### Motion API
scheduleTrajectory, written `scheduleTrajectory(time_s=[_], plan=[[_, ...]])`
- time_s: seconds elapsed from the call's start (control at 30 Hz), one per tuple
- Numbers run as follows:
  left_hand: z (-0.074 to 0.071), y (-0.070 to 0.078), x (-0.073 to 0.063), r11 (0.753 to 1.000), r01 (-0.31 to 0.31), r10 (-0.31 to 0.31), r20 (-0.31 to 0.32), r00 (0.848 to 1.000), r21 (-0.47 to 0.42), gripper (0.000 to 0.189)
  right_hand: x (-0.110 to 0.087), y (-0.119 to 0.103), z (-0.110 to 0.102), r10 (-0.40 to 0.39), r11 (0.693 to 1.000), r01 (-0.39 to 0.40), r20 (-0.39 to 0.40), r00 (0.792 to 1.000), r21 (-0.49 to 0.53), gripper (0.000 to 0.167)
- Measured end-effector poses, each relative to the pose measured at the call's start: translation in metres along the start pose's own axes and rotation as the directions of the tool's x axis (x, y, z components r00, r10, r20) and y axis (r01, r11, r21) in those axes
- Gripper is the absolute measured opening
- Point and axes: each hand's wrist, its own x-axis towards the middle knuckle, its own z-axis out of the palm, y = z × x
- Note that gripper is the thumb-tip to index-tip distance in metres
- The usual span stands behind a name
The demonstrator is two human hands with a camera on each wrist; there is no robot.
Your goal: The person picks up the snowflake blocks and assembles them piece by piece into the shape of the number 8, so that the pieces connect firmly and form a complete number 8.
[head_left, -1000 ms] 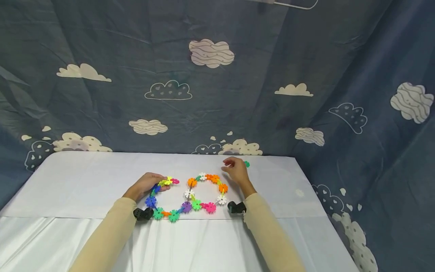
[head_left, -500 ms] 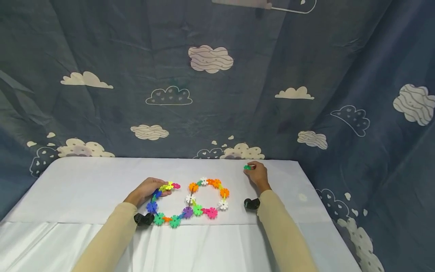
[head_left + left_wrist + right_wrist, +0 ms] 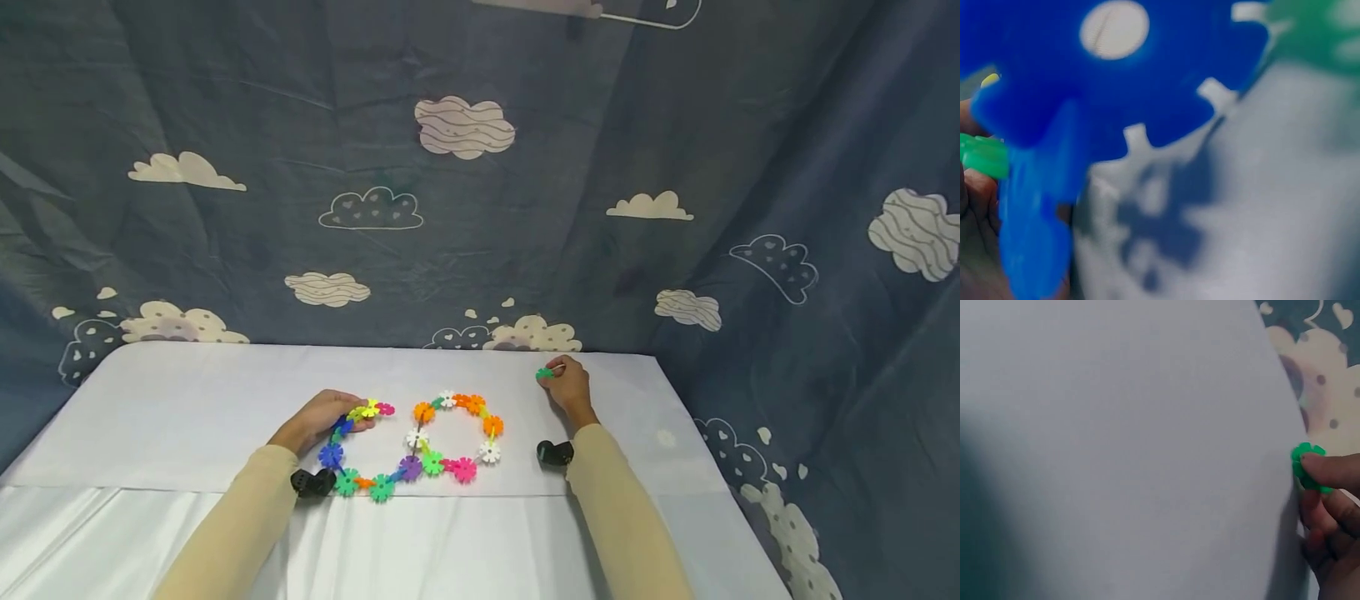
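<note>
Colourful flower-shaped interlocking discs are joined into a chain [image 3: 410,468] on the white table. Its right part forms a ring around an orange disc [image 3: 492,426] and others; its left part curves up to a free end with a pink disc [image 3: 386,409]. My left hand [image 3: 321,417] grips the chain near that end, by the yellow disc [image 3: 372,407]. A blue disc [image 3: 1179,69] fills much of the left wrist view, hiding most of the hand. Toward the back right, my right hand [image 3: 572,392] pinches a loose green flower disc [image 3: 1308,464] between thumb and fingers.
A white cloth [image 3: 187,400] covers the table, with a fold line across its front. Behind it hangs a dark curtain [image 3: 525,250] with cloud prints, continuing down the right side. Black wrist cameras sit on the left wrist [image 3: 312,482] and right wrist [image 3: 555,453].
My right hand has moved right from beside the ring and taken hold of the green flower disc. The left hand keeps its grip on the chain. The head view has tilted slightly up.
</note>
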Motion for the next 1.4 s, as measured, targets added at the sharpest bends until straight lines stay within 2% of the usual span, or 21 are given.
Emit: scheduleTrajectory(time_s=[0.1, 0.2, 0.3, 0.47, 0.67, 0.77, 0.87, 0.97, 1.03, 1.1, 1.17, 1.3, 1.4], plan=[[-0.001, -0.001, 0.000, 1.000, 0.006, -0.006, 0.001, 1.000, -0.013, 0.038, -0.006, -0.003, 0.000, -0.001, 0.992, -0.001, 0.018, 1.000, 0.125, 0.020], [-0.001, -0.001, 0.000, 1.000, 0.009, -0.009, 0.002, 1.000, -0.010, 0.040, -0.013, -0.008, 0.001, 0.019, 0.968, -0.034, 0.063, 0.998, 0.250, 0.018], [0.000, 0.000, 0.001, 1.000, 0.015, -0.015, 0.011, 1.000, -0.016, 0.040, -0.024, -0.017, 0.002, 0.023, 0.948, -0.056, 0.108, 0.994, 0.314, 0.019], [-0.001, 0.001, 0.001, 0.999, 0.031, -0.031, -0.015, 0.999, 0.033, 0.043, -0.042, -0.042, 0.008, -0.054, 0.933, -0.010, 0.166, 0.985, 0.360, 0.020], [-0.002, 0.000, 0.001, 0.999, 0.037, -0.037, -0.011, 0.999, 0.022, 0.041, -0.067, -0.076, 0.029, -0.114, 0.924, 0.013, 0.244, 0.963, 0.381, 0.020], [-0.001, 0.001, 0.001, 1.000, 0.026, -0.026, -0.007, 1.000, -0.001, 0.040, -0.079, -0.088, 0.041, -0.141, 0.920, 0.020, 0.283, 0.949, 0.391, 0.021], [0.001, 0.000, 0.001, 0.997, 0.016, -0.014, 0.025, 1.000, -0.073, 0.040, -0.090, -0.096, 0.053, -0.186, 0.904, 0.035, 0.318, 0.929, 0.426, 0.021], [0.002, -0.001, 0.000, 0.992, 0.015, -0.009, 0.048, 0.999, -0.123, 0.039, -0.103, -0.110, 0.061, -0.200, 0.876, -0.004, 0.371, 0.907, 0.483, 0.021], [0.001, -0.002, 0.000, 0.988, 0.013, -0.003, 0.064, 0.998, -0.154, 0.038, -0.109, -0.118, 0.068, -0.200, 0.870, -0.022, 0.392, 0.898, 0.493, 0.021], [0.000, -0.002, -0.001, 0.989, 0.006, 0.003, 0.061, 0.998, -0.146, 0.038, -0.114, -0.126, 0.076, -0.185, 0.877, -0.038, 0.411, 0.893, 0.479, 0.020], [0.000, -0.001, -0.001, 0.990, 0.006, 0.002, 0.057, 0.998, -0.144, 0.038, -0.115, -0.127, 0.087, -0.179, 0.896, -0.021, 0.403, 0.897, 0.444, 0.016], [0.001, -0.001, -0.001, 0.994, 0.003, 0.003, 0.045, 0.999, -0.113, 0.038, -0.119, -0.134, 0.096, -0.174, 0.936, 0.041, 0.359, 0.917, 0.348, 0.009], [0.002, -0.001, 0.001, 0.994, 0.004, 0.002, 0.053, 0.999, -0.107, 0.040, -0.120, -0.136, 0.100, -0.171, 0.952, 0.069, 0.331, 0.928, 0.298, 0.008]])
